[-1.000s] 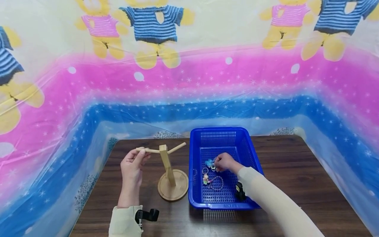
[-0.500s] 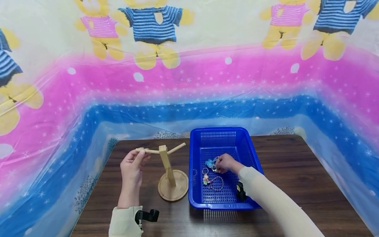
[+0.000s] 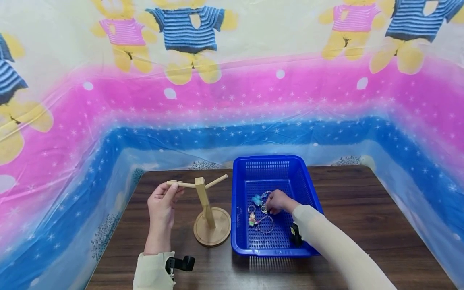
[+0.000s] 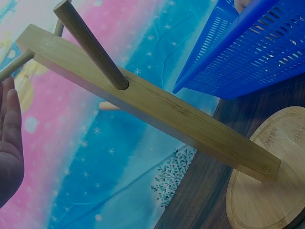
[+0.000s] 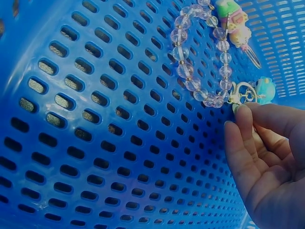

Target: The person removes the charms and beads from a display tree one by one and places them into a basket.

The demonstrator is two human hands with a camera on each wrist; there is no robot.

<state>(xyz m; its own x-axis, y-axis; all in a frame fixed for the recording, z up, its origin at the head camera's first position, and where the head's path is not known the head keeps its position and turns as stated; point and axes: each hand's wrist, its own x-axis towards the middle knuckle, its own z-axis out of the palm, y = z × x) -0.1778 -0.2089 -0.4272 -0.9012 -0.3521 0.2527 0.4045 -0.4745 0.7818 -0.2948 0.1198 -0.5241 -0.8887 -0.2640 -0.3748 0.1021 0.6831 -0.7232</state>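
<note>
My left hand (image 3: 162, 205) pinches the end of a peg on a wooden peg stand (image 3: 204, 199), thumb in front and fingers behind. The stand is upright on its round base (image 4: 271, 176); two upper pegs show in the head view. Inside a blue plastic basket (image 3: 275, 253), my right hand (image 3: 279, 201) pinches the metal clasp of a keychain (image 5: 237, 98) between thumb and fingertips. A turquoise charm (image 3: 256, 200) lies beside that clasp. Close to it, a keychain with a small figure (image 3: 251, 219) and a loop of clear beads (image 5: 193, 83) lies on the basket's slotted floor.
The basket stands right of the wooden stand, its left wall close to the round base. Both are on a dark wood table (image 3: 351, 209). A printed cloth (image 3: 224, 100) hangs behind and at both sides. Black straps with cameras (image 3: 183, 264) sit on the wrists.
My right hand has shifted slightly right and toward me in the basket, and the metal ring at its fingertips has moved with it. The left hand and the stand stay put.
</note>
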